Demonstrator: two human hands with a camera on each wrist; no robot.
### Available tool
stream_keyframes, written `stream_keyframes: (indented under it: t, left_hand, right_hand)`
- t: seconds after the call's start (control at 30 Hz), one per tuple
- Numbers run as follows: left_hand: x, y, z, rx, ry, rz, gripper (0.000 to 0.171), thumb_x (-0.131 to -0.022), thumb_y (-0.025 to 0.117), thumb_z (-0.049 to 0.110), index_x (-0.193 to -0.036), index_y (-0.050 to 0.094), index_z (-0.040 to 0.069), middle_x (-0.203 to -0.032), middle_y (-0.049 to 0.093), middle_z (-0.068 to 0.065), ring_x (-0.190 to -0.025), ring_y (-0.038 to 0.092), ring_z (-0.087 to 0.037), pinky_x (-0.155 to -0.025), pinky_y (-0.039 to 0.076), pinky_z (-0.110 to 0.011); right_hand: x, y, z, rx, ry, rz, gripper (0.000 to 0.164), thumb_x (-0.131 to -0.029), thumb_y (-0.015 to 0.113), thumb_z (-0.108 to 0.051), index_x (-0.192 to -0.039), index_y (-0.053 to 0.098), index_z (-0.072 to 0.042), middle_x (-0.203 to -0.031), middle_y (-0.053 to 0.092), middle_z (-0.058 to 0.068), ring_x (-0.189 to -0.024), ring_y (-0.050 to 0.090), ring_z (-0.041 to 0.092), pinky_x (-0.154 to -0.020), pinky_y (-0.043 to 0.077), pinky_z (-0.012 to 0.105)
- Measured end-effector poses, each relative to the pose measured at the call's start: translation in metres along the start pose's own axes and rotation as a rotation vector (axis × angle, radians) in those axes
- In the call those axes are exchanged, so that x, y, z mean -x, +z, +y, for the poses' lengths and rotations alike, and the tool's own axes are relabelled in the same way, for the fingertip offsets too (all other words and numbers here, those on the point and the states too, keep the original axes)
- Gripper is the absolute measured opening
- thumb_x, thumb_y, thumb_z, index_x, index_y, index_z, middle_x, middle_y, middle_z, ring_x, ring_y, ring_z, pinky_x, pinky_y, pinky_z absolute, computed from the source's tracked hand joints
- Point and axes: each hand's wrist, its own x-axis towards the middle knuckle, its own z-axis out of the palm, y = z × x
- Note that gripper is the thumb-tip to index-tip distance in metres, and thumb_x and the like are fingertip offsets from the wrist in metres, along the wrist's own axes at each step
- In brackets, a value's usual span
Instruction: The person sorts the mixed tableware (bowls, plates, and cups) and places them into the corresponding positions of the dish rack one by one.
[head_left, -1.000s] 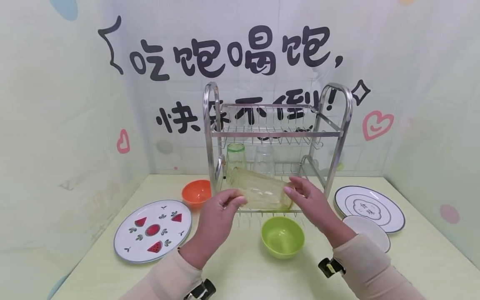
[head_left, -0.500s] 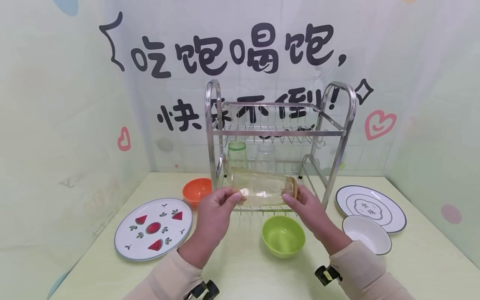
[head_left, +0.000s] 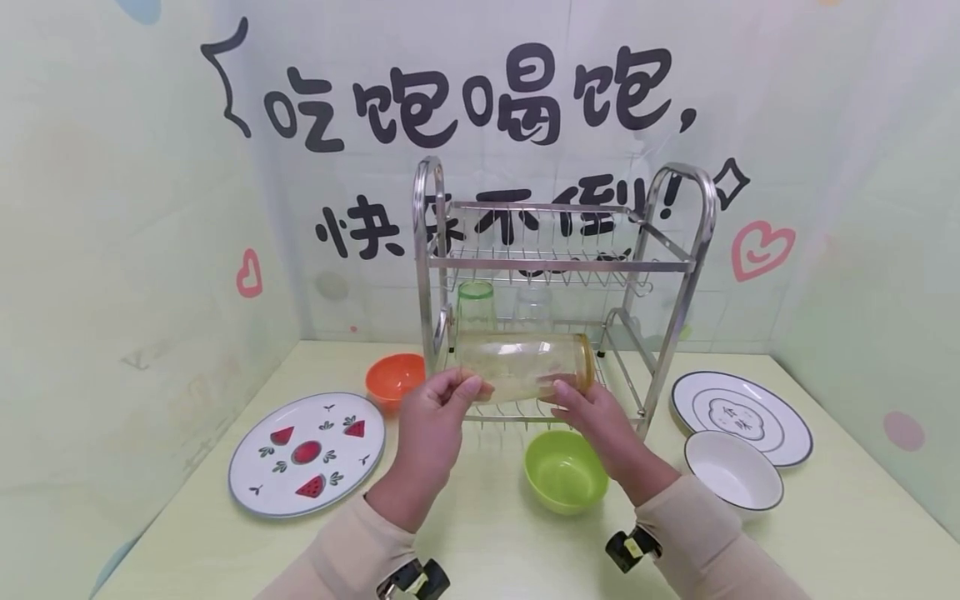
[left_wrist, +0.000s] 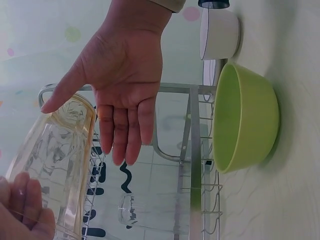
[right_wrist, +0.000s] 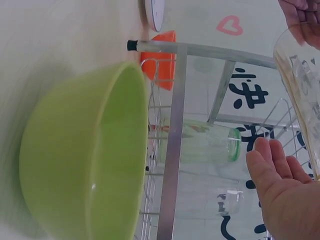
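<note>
A clear yellowish drinking glass (head_left: 525, 362) is held on its side in front of the dish rack (head_left: 558, 267). My left hand (head_left: 438, 417) grips its left end between thumb and fingers. At the amber-edged right end is my right hand (head_left: 600, 421), its thumb touching the glass. In the left wrist view that hand's fingers (left_wrist: 120, 130) are straight and spread from the thumb, beside the glass. Below the hands, a lime green bowl (head_left: 566, 472) stands upright on the table. A green-rimmed glass (head_left: 476, 307) and a clear glass (head_left: 532, 307) stand upside down on the rack's lower tier.
An orange bowl (head_left: 393, 379) sits left of the rack, near a large watermelon-patterned plate (head_left: 307, 492). On the right are a white plate with a dark rim (head_left: 780, 429) and a white bowl (head_left: 735, 471). A printed curtain (head_left: 360, 50) surrounds the table on three sides.
The glass has turned from tilted to nearly level. My right hand has shifted left and its fingers have straightened from gripping the end. My left hand keeps its grip.
</note>
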Motion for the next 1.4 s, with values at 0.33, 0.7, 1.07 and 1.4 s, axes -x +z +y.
stream_keyframes:
  t: [0.33,0.7,1.07,1.4]
  left_hand:
    - [0.001,0.007,0.000,0.084,0.010,0.054,0.015,-0.093,0.063,0.011,-0.098,0.067,-0.002,-0.093,0.072,-0.011,-0.093,0.066,-0.018,-0.092,0.051,-0.029]
    - [0.005,0.016,-0.005,0.126,0.023,0.072,0.014,-0.092,0.064,0.010,-0.095,0.066,-0.003,-0.092,0.073,-0.011,-0.091,0.068,-0.014,-0.092,0.050,-0.028]
    - [0.008,0.021,-0.005,0.131,0.015,0.048,0.016,-0.092,0.065,0.012,-0.096,0.067,-0.004,-0.094,0.073,-0.012,-0.093,0.069,-0.017,-0.092,0.050,-0.030]
    - [0.006,0.022,-0.008,0.105,-0.009,0.031,0.020,-0.092,0.066,0.014,-0.103,0.068,-0.002,-0.098,0.073,-0.011,-0.097,0.068,-0.019,-0.091,0.051,-0.026]
  right_hand:
    - [-0.003,0.012,-0.007,-0.286,-0.017,0.047,0.059,-0.100,0.048,-0.032,-0.140,0.030,0.007,-0.128,0.052,0.017,-0.111,0.057,0.014,-0.099,0.046,0.028]
    - [-0.004,0.018,-0.014,-0.460,-0.089,0.119,0.067,-0.095,0.058,-0.042,-0.135,0.036,0.006,-0.106,0.065,-0.002,-0.104,0.063,0.010,-0.093,0.049,0.025]
    - [-0.006,0.017,-0.021,-0.515,-0.087,0.172,0.059,-0.098,0.055,-0.028,-0.141,0.030,0.004,-0.119,0.060,0.004,-0.106,0.064,0.012,-0.098,0.047,0.028]
    - [-0.006,0.015,-0.026,-0.484,-0.116,0.203,0.042,-0.096,0.049,-0.015,-0.132,0.039,0.005,-0.109,0.063,-0.001,-0.102,0.064,0.010,-0.097,0.047,0.026]
